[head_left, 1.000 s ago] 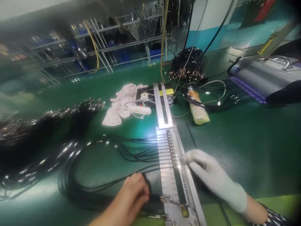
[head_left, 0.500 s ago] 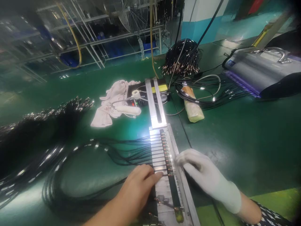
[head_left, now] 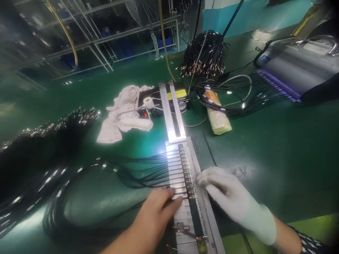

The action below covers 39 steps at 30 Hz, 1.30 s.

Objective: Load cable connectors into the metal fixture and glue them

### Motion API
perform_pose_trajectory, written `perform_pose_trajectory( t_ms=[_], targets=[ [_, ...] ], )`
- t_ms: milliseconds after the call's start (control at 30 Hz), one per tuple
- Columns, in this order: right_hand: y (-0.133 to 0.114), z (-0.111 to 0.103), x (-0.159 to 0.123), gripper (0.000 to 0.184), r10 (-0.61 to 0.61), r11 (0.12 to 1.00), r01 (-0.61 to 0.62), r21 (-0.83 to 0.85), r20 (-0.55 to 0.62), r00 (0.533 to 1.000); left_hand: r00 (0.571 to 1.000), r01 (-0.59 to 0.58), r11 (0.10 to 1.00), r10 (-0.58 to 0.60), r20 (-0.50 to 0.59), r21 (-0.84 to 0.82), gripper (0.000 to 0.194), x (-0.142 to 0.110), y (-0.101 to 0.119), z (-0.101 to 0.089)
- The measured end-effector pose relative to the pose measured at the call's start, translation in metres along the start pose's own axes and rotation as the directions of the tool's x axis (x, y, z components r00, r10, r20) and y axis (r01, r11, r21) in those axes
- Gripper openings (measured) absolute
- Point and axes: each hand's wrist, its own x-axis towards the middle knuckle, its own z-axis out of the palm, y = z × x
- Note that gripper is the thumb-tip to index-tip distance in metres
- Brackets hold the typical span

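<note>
A long slotted metal fixture (head_left: 177,165) runs down the middle of the green bench, with several thin black cables (head_left: 137,173) seated in its slots from the left. My bare left hand (head_left: 156,215) rests on the fixture's left side, fingers pressed together on a cable end at a slot. My right hand (head_left: 233,201), in a white glove, lies on the fixture's right rail with fingers curled against the row of metal connector tips (head_left: 187,173).
A big bundle of black cables (head_left: 39,148) with metal ends lies left. Behind the fixture sit a pale cloth (head_left: 119,113), a white handheld tool (head_left: 136,123), a black control box (head_left: 159,102), a wrapped packet (head_left: 218,118), another cable bundle (head_left: 205,56) and a grey machine (head_left: 296,67).
My left hand moved from the bench up onto the fixture's slots with a cable end. The view shifted slightly; my right hand stayed on the rail.
</note>
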Motion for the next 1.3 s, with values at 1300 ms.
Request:
perform_pose_trajectory(
  t_ms=[1300],
  targets=[
    [-0.008,0.0,-0.007,0.022,0.028,1.0,-0.027,-0.009,0.018,0.999,0.957,0.29,0.889,-0.263,0.123,-0.355,0.018,-0.009,0.021,-0.027]
  ],
)
